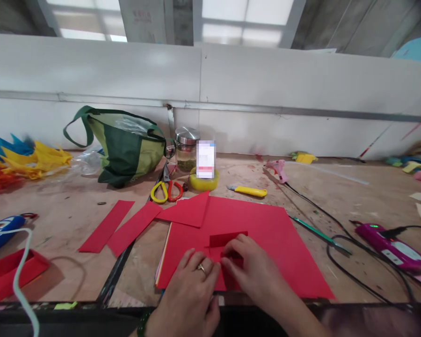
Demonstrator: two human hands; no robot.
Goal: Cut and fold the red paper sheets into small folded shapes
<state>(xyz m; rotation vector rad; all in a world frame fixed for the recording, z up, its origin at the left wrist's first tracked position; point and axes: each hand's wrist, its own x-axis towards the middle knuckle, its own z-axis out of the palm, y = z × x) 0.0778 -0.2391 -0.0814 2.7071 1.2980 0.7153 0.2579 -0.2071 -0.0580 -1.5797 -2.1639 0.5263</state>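
Observation:
A small folded piece of red paper (218,241) stands partly upright on a stack of red sheets (266,224). My left hand (192,285), with a ring on one finger, presses down on the paper at its left, fingers together. My right hand (252,262) curls its fingers and thumb round the right part of the folded piece. Two red strips (107,226) and a red offcut (187,210) lie left of and over the stack's back edge. Further left sits a folded red paper form (17,271).
Behind the stack are scissors (166,187), a yellow cutter (249,191), a phone (206,159), a jar (186,150) and a green bag (126,145). At right lie a pink glue gun (279,171), a green tool (314,229), cables and a purple power strip (391,243).

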